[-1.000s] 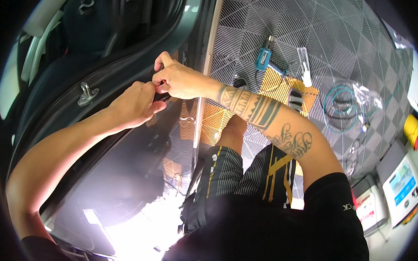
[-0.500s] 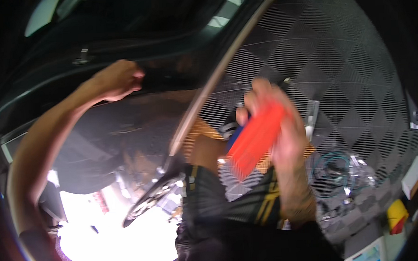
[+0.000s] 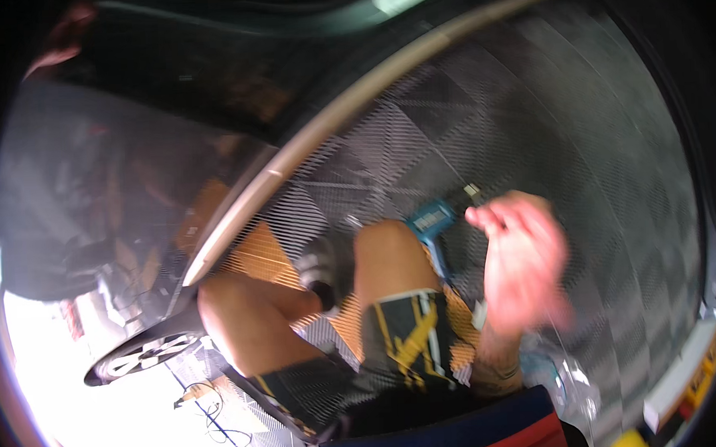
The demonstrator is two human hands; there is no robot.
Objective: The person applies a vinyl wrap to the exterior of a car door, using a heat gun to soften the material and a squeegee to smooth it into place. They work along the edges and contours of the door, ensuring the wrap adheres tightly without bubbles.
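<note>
At the dim upper left rim, my left hand point(image 3: 66, 36) is close to the dark glossy car panel point(image 3: 192, 79); its fingers are too dark and blurred to read. My right hand point(image 3: 523, 264) is raised right of my knees, smeared by motion. Its fingers look loosely apart, and no held thing shows. Nearest to it, a teal heat gun point(image 3: 431, 219) lies on the tiled floor beside my knee. A dark blue and red thing point(image 3: 503, 437) lies across my lap at the lower edge; its kind cannot be made out.
A long pale trim edge point(image 3: 272, 170) curves along the panel. Below it at left is a car wheel point(image 3: 152, 356), with a dark cable point(image 3: 215, 417) on the bright floor. Clear plastic wrapping point(image 3: 569, 382) lies at lower right, near a white box point(image 3: 680, 373).
My view has swung, so the panel and floor appear shifted. The orange-red thing is gone from my right hand. My left hand now appears farther up and left. The heat gun shows plainly.
</note>
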